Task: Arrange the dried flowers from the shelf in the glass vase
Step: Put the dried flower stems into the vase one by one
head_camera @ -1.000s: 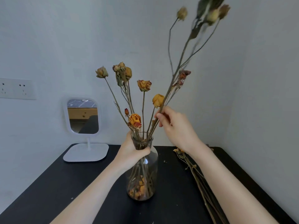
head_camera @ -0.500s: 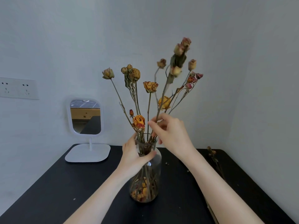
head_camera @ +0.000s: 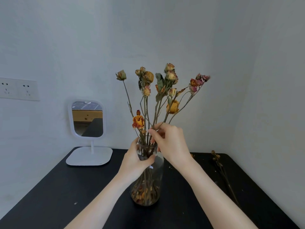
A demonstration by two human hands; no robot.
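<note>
A left hand (head_camera: 135, 161) grips the neck of a clear glass vase (head_camera: 158, 172) on a black table (head_camera: 66, 187); the right hand (head_camera: 171, 144) pinches dried yellow and red roses (head_camera: 172, 106) by their stems just above the vase's mouth.

Likely home (vanity mirror (head_camera: 87, 119), sockets (head_camera: 18, 89)).

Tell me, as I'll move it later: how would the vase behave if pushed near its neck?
Likely tippy: the vase is tall and narrow, with long flowers spreading above it. Its clear glass looks smooth, so probably slippery and breakable. The left hand gripping the neck suggests it needs steadying.
</note>
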